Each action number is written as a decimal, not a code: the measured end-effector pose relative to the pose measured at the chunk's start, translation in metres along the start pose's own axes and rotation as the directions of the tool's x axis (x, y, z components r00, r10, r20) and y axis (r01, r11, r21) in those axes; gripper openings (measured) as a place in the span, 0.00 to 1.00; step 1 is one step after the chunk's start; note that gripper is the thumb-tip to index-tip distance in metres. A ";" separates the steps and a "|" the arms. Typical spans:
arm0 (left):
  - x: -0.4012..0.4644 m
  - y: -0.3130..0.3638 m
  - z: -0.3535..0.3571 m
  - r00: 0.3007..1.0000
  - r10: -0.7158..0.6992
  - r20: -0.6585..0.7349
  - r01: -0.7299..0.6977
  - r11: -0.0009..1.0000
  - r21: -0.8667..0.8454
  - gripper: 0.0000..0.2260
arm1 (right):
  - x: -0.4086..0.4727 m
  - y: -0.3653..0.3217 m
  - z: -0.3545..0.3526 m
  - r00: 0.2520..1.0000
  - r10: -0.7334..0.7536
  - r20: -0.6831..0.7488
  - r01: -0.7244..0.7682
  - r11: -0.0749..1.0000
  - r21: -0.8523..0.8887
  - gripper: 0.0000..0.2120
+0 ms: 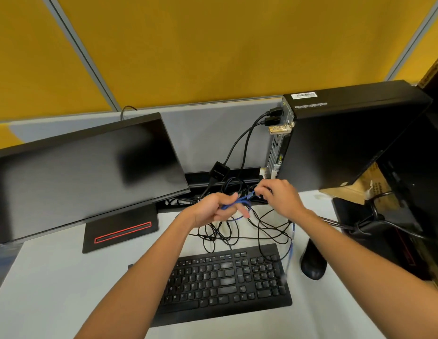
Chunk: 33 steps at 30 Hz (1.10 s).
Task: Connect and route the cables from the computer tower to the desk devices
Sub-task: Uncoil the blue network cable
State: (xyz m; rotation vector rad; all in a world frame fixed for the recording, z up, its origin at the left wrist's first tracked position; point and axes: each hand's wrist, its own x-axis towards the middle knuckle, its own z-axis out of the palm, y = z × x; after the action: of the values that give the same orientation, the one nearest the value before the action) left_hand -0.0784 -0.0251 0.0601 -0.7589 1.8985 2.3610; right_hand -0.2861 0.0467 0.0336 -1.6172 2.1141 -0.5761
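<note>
A black computer tower (342,140) stands at the back right with its rear ports facing left; two black plugs (274,116) sit in its upper ports. My left hand (214,210) grips a bundle of blue cable (234,204) above the desk. My right hand (278,195) pinches the blue cable's far end just in front of the tower's base. A loose stretch of blue cable (290,253) hangs down past the keyboard's right edge. Thin black cables (240,231) lie tangled on the desk under my hands.
A dark monitor (86,172) on a red-trimmed stand fills the left. A black keyboard (225,280) lies in front, a black mouse (313,263) to its right. A black cable tray (223,178) runs behind. Cardboard and dark equipment (389,216) crowd the right edge.
</note>
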 end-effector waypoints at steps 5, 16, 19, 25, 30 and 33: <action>0.012 0.010 0.000 0.982 0.107 -0.157 -0.159 0.917 -0.367 0.24 | -0.018 -0.010 0.046 0.988 0.083 0.126 -0.088 0.995 0.037 0.17; 0.023 0.001 -0.001 0.943 -0.011 -0.333 0.096 0.966 0.242 0.17 | -0.023 -0.045 -0.015 0.916 -0.291 0.277 0.350 0.916 -0.197 0.11; 0.018 0.011 0.004 0.981 0.000 -0.196 0.056 0.957 0.283 0.18 | -0.022 -0.053 -0.031 0.908 -0.324 0.268 0.371 0.917 -0.148 0.10; 0.007 0.004 -0.007 1.000 0.019 -0.007 -0.018 0.991 0.136 0.28 | 0.007 -0.040 -0.061 0.924 -0.331 0.189 0.334 0.942 0.017 0.09; 0.006 0.010 -0.006 0.994 0.102 0.039 -0.099 0.993 -0.071 0.19 | 0.016 -0.059 -0.018 0.984 -0.161 -0.080 0.180 0.883 0.434 0.12; 0.006 0.017 -0.008 0.992 0.127 0.009 -0.125 0.983 -0.132 0.22 | 0.016 -0.081 0.002 0.998 0.066 0.009 -0.039 0.479 0.877 0.12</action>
State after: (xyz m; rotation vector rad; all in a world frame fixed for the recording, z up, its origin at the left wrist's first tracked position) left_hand -0.0864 -0.0383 0.0719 -0.6405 1.8514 2.5808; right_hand -0.2248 0.0120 0.0760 -0.9012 1.3913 -1.3865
